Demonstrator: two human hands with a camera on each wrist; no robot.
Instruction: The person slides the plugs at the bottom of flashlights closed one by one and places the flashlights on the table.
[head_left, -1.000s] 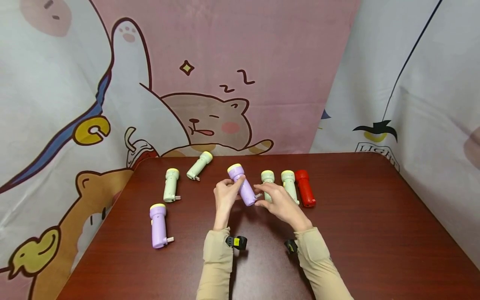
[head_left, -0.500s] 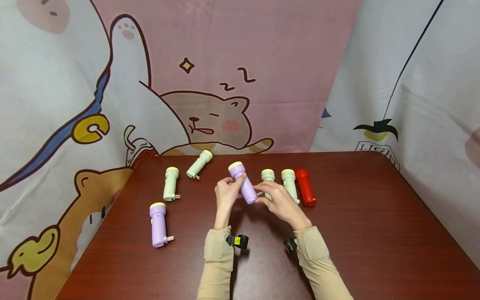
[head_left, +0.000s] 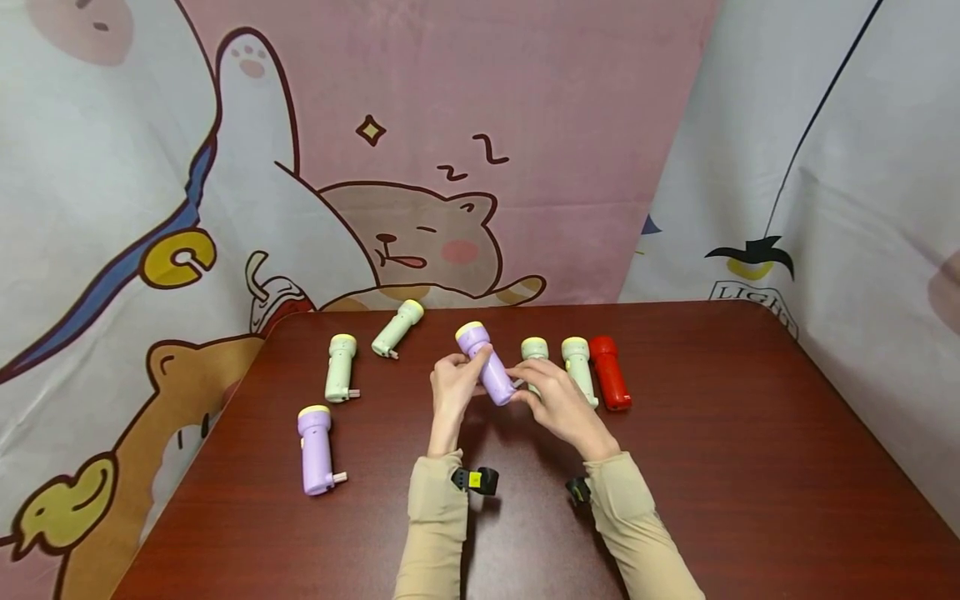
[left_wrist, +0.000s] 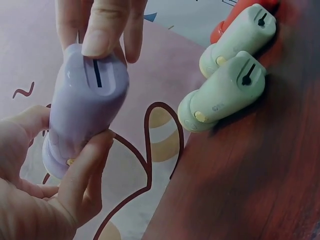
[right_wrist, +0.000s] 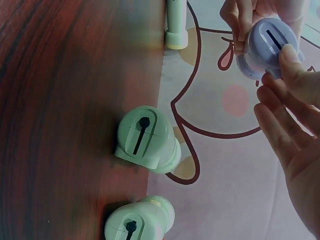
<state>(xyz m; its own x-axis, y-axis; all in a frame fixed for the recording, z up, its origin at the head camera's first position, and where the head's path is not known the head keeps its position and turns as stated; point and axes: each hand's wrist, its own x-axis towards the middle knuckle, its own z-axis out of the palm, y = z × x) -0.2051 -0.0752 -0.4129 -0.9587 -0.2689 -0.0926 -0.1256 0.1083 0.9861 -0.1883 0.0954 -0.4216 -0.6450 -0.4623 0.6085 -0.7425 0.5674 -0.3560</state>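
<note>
A purple flashlight [head_left: 495,377] with a yellow head rim is held tilted above the table. My left hand [head_left: 453,392] grips its body between thumb and fingers. At its tail end, my right hand [head_left: 558,407] pinches the edge beside a small prong that sticks out to the right in the head view. In the left wrist view, the right thumb [left_wrist: 97,42] lies at one end of the dark slot in the flashlight's base. The right wrist view shows the purple flashlight [right_wrist: 270,45] between both hands.
Right of the hands lie two pale green flashlights [head_left: 577,367] and a red flashlight [head_left: 611,375]. To the left are a green flashlight [head_left: 341,367], another green flashlight [head_left: 397,329] by the back edge and a second purple flashlight [head_left: 317,454], their prongs out. Brown table [head_left: 750,467]; patterned cloth behind.
My right fingers have closed in on the flashlight's tail and prong. The purple flashlight has shifted very slightly upward in the head view.
</note>
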